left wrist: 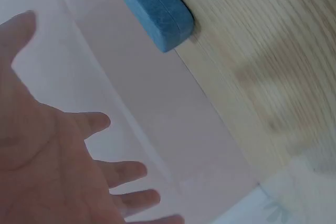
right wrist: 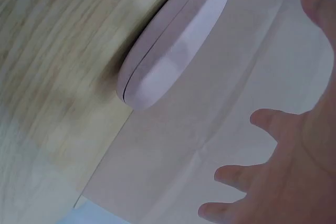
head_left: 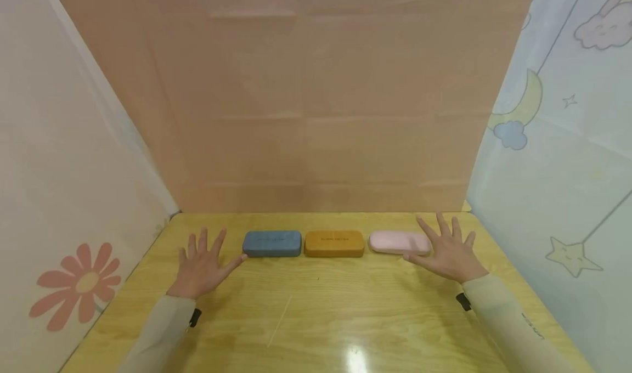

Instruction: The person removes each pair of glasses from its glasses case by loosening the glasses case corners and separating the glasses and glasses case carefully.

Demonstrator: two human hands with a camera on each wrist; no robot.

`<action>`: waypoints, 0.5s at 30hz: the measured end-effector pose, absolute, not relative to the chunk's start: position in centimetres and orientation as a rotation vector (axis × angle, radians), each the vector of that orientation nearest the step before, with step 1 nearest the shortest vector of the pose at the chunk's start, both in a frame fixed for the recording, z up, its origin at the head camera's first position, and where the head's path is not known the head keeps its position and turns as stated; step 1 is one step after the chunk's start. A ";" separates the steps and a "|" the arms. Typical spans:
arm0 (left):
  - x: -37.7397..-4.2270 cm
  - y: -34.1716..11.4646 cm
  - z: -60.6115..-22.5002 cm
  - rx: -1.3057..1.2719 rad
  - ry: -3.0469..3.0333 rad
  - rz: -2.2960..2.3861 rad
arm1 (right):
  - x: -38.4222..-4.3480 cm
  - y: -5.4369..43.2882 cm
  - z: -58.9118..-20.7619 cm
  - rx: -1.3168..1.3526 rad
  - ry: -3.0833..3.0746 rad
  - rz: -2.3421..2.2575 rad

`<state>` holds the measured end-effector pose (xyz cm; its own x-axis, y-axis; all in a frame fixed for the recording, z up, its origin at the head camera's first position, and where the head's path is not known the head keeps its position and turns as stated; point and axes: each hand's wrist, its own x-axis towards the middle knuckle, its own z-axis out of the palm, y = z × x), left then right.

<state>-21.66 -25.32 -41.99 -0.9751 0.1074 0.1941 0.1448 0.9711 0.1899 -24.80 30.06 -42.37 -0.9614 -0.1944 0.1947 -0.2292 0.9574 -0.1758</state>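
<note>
Three cases lie in one row near the back of the table [head_left: 316,318]: one blue case [head_left: 271,243], one orange case [head_left: 334,243], one pink case [head_left: 399,242]. My left hand [head_left: 201,266] lies spread beside the blue one, holding nothing. My right hand [head_left: 446,249] is spread at the pink one's right end, gripping nothing. Three cloth walls stand around the table.
</note>
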 end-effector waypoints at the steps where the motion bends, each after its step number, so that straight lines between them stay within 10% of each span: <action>1: -21.7 -25.3 -42.0 -0.211 -2.939 -0.324 | -24.8 30.1 -42.4 0.325 -2.923 0.290; 15: -26.1 -25.0 -44.6 -0.302 -3.084 -0.976 | -23.3 28.1 -42.1 0.478 -2.954 0.453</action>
